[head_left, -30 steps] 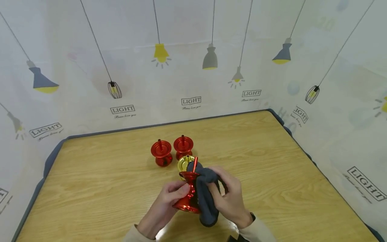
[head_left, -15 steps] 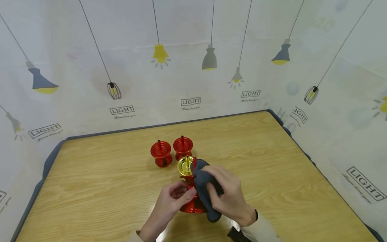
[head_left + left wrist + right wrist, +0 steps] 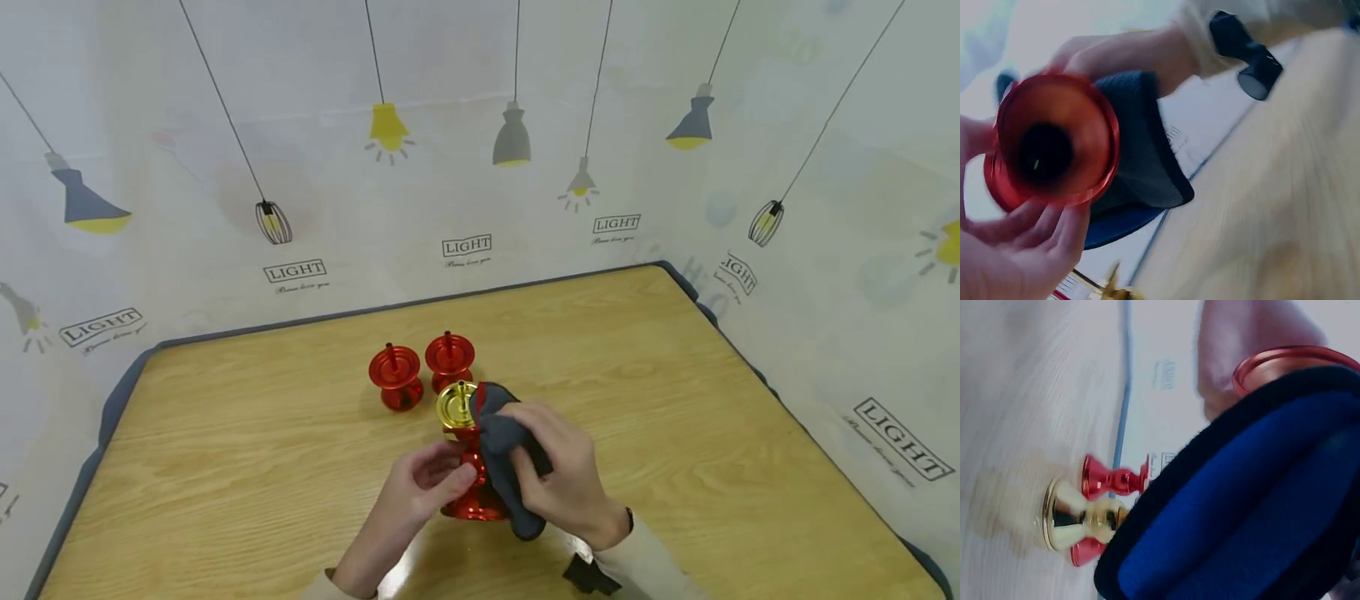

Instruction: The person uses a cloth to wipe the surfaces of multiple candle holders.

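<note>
My left hand (image 3: 420, 487) grips a shiny red candle holder (image 3: 472, 507) by its waist, above the front of the table. In the left wrist view the candle holder's hollow flared base (image 3: 1094, 137) faces the camera, with my fingers curled around its side. My right hand (image 3: 562, 471) pinches a dark grey-blue cloth (image 3: 501, 454) around the candle holder's upright stem and right side; the cloth hides most of its top. Its bright blue side (image 3: 1254, 494) fills much of the right wrist view. Just behind stands a gold candle holder (image 3: 452, 407), partly covered by the held one.
Two more red candle holders, the left one (image 3: 393, 371) and the right one (image 3: 450, 358), stand upright behind the gold one. The wooden table (image 3: 675, 400) is edged in dark blue against a white wall sheet (image 3: 337, 167) printed with lamps. A black device (image 3: 591, 575) sits by the right sleeve.
The red candle holder has gone from tilted to more upright and shifted slightly right. My right hand has brought the cloth over its stem. The head view has shifted slightly.
</note>
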`<state>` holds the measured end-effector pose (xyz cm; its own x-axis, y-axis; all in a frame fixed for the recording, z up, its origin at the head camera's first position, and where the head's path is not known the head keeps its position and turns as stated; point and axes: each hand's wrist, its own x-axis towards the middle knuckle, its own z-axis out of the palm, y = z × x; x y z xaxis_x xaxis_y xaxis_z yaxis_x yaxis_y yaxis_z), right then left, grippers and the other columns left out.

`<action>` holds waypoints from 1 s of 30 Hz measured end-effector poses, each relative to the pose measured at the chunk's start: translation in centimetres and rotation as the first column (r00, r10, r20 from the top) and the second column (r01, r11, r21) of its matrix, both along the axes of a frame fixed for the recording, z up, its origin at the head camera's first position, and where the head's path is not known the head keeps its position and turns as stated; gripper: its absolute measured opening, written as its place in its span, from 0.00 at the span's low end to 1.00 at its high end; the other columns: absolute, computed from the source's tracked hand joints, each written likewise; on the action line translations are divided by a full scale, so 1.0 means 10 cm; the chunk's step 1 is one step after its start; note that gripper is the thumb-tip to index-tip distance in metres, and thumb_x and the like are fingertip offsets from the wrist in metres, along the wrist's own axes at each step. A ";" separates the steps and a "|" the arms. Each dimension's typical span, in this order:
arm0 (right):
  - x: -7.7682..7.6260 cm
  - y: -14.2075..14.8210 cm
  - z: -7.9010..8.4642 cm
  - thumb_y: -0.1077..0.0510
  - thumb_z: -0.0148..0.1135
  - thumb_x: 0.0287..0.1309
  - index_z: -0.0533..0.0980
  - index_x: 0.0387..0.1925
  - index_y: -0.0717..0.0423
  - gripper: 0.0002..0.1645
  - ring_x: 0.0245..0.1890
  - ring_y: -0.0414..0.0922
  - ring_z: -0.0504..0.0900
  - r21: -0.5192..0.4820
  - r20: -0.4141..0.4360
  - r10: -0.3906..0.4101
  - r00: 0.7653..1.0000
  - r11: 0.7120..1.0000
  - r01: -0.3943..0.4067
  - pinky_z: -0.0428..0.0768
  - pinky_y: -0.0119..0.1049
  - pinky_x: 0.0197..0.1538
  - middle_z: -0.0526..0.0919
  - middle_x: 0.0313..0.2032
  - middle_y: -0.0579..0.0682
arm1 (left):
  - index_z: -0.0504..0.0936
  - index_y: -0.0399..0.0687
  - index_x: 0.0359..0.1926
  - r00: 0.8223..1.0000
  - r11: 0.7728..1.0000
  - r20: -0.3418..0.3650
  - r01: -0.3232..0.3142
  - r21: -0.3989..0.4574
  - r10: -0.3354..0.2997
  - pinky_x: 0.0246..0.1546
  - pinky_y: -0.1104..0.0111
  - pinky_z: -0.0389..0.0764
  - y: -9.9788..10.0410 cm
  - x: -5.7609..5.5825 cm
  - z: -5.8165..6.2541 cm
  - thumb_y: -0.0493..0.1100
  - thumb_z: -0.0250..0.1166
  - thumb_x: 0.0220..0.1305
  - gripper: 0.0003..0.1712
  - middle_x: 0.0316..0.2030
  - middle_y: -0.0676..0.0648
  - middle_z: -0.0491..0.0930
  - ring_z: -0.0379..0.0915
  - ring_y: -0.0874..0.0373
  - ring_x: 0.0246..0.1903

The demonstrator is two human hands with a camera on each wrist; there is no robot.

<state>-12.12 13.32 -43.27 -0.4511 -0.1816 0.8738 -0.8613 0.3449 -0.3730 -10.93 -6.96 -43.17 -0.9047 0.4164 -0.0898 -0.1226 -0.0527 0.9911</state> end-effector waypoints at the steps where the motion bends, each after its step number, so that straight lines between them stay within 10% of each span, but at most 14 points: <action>1: 0.00 -0.01 0.01 0.63 0.57 0.69 0.79 0.48 0.66 0.12 0.41 0.49 0.85 0.015 -0.024 -0.012 1.000 1.000 0.012 0.82 0.32 0.53 0.85 0.41 0.57 | 0.79 0.31 0.56 0.999 0.997 -0.032 -0.043 -0.065 0.041 0.45 0.72 0.82 0.02 0.01 0.02 0.46 0.69 0.67 0.25 0.42 0.46 0.84 0.82 0.60 0.42; 5: 0.03 -0.02 -0.03 0.63 0.58 0.68 0.80 0.49 0.65 0.11 0.41 0.48 0.85 -0.014 0.000 -0.005 1.000 1.000 0.005 0.82 0.32 0.53 0.85 0.41 0.57 | 0.81 0.33 0.53 0.998 0.997 -0.005 -0.059 -0.042 0.059 0.44 0.71 0.84 0.06 0.02 0.02 0.47 0.70 0.66 0.23 0.40 0.47 0.86 0.83 0.59 0.40; 12: 0.11 -0.02 -0.08 0.81 0.59 0.57 0.78 0.50 0.66 0.21 0.45 0.41 0.85 -0.261 0.272 0.193 0.943 0.958 -0.121 0.83 0.31 0.52 0.84 0.42 0.61 | 0.82 0.45 0.52 0.963 0.929 0.156 0.160 0.333 -0.221 0.49 0.69 0.83 -0.03 0.01 -0.02 0.45 0.54 0.76 0.14 0.43 0.55 0.86 0.83 0.64 0.43; 17: 0.08 0.01 -0.01 0.72 0.60 0.64 0.79 0.50 0.65 0.14 0.43 0.46 0.85 -0.101 0.149 0.046 0.988 0.994 -0.031 0.81 0.29 0.54 0.85 0.42 0.59 | 0.80 0.35 0.54 0.998 0.996 0.046 0.050 0.075 -0.053 0.48 0.71 0.81 0.01 0.05 0.05 0.46 0.60 0.73 0.20 0.43 0.51 0.85 0.81 0.61 0.44; 23: 0.03 0.02 0.05 0.59 0.56 0.72 0.79 0.49 0.66 0.15 0.42 0.50 0.85 0.008 -0.031 -0.033 0.999 0.999 0.033 0.81 0.30 0.55 0.85 0.43 0.58 | 0.84 0.36 0.46 0.992 0.980 -0.069 -0.120 -0.157 0.110 0.40 0.71 0.83 0.10 0.05 0.09 0.48 0.72 0.64 0.19 0.36 0.46 0.85 0.82 0.58 0.36; 27: 0.06 0.02 -0.01 0.67 0.60 0.67 0.79 0.50 0.66 0.12 0.43 0.46 0.86 -0.089 0.086 0.045 0.995 0.995 -0.037 0.81 0.30 0.54 0.85 0.42 0.59 | 0.83 0.38 0.47 1.000 0.998 0.019 -0.007 0.063 0.006 0.43 0.72 0.82 0.07 0.04 0.03 0.46 0.66 0.69 0.15 0.36 0.53 0.85 0.82 0.63 0.38; 30: 0.09 0.03 -0.06 0.76 0.61 0.61 0.78 0.50 0.68 0.15 0.44 0.41 0.86 -0.226 0.241 0.141 0.960 0.970 -0.086 0.83 0.29 0.52 0.85 0.42 0.60 | 0.84 0.47 0.45 0.982 0.943 0.106 0.120 0.309 -0.159 0.44 0.72 0.82 0.03 0.03 -0.04 0.43 0.57 0.74 0.10 0.37 0.57 0.86 0.82 0.67 0.38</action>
<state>-11.18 13.62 -43.89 -0.6497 -0.0682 0.7572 -0.7577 0.1398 -0.6375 -10.63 -6.62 -43.53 -0.8246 0.5633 -0.0519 -0.2745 -0.3183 0.9074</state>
